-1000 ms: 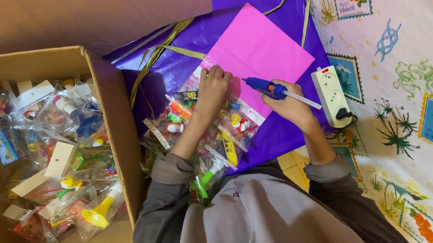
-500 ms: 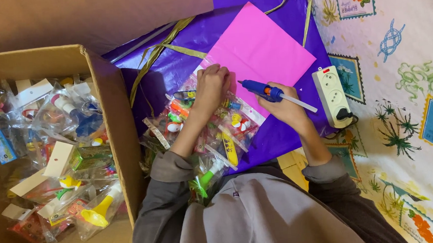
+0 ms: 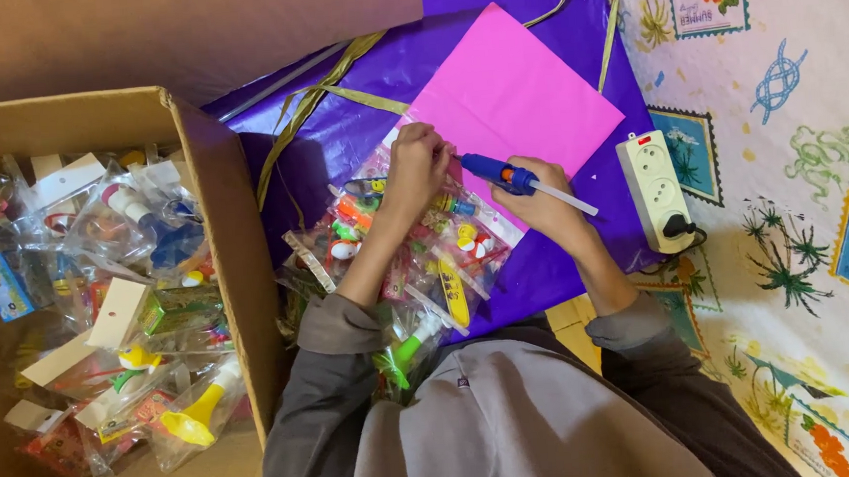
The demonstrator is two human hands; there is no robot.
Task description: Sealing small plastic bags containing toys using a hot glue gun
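Cardboard box (image 3: pixel 215 212): stood open at left, brown, packed with clear toy packets (image 3: pixel 125 316) bearing white card headers.
Loose packets (image 3: pixel 426 258): clear bags of bright toys lay heaped under the left hand (image 3: pixel 418 165), on purple sheeting.

1. The person wears a grey long-sleeved top of soft, plain fabric, seen from above across the chest and shoulders.
2. A small dark mark, too small to make out, sits near the middle of the chest.
3. Both sleeves are pushed up and bunch in thick folds at the elbows, leaving the forearms bare.
4. The sleeve fabric looks a shade darker than the chest, with creases running along the upper arms.
5. The left hand (image 3: pixel 418 162) and right hand (image 3: pixel 538 200) are bare: no gloves, rings, watch or bracelets show.
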